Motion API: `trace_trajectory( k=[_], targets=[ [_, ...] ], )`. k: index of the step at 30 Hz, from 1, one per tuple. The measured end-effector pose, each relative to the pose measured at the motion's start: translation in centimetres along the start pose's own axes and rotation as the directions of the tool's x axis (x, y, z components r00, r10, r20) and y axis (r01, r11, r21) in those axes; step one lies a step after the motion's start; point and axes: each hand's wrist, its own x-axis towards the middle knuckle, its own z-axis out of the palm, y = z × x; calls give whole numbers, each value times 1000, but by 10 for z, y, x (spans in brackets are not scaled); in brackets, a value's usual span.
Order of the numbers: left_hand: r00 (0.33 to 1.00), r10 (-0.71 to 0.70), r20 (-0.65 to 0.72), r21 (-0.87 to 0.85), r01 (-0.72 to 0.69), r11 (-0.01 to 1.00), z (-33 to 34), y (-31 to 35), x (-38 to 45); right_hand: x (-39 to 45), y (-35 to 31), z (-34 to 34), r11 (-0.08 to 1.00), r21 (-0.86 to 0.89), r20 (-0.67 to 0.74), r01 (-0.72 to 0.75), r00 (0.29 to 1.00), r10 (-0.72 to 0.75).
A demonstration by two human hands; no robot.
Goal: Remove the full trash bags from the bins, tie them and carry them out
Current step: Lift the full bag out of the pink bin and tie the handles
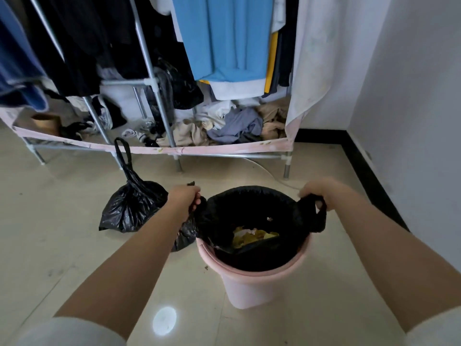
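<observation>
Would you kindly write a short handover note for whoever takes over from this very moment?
Left hand grips one handle of the black plastic bin liner; right hand grips the other handle.
The liner sits in the round pink plastic bin, open, yellowish scraps inside.
Done: one tied black trash bag stands on the floor left of the bin.
Left: lift the liner out, tie it, carry both bags out.

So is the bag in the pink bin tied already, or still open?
Still open. The bag's mouth gapes above the bin, with yellow scraps visible inside. The left hand and right hand each grip a handle, untied.
</observation>
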Motion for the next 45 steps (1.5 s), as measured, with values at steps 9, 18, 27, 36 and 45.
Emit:
trace_trajectory(
  k=[9,18,27,36,45],
  targets=[
    [956,287,-54,-41,-290,956,14,62,-9,-27,-60,-15,873,-153,-356,462,798,-485],
    [816,554,166,-310,-490,815,-1,111,-28,-66,-125,-14,558,324,-483,764,640,-597],
    [705,686,-179,-280,-705,652,-95,182,-74,-151,-237,-16,296,236,-421,926,372,-828],
    [617,765,-186,-24,-781,624,-206,213,-89,-236,-319,21,213,273,-400,938,313,-861],
    [807,559,-193,98,-551,829,-236,112,-55,-203,-257,139,391,240,-184,888,437,-880]
  ],
)
